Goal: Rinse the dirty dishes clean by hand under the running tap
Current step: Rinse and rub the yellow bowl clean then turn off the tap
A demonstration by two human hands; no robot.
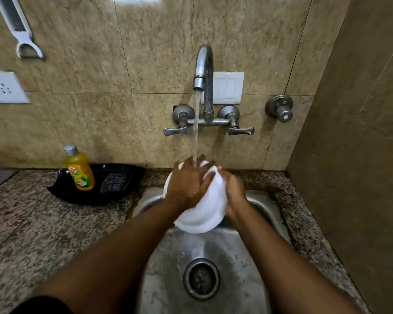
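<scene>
A white bowl (204, 211) is held over the steel sink (232, 250), tipped with its underside toward me. My left hand (188, 182) lies flat across its outer surface, fingers spread. My right hand (233, 191) grips the bowl's right rim. Water runs from the metal tap (203, 69) in a thin stream that lands on my left hand's fingers and the bowl's top edge. The bowl's inside is hidden.
A black tray (66, 189) on the granite counter (32, 223) at the left holds a yellow dish-soap bottle (78, 171) and a steel scrubber (114, 182). The drain (201, 278) sits at the sink's bottom. A brown wall (354, 155) closes the right side.
</scene>
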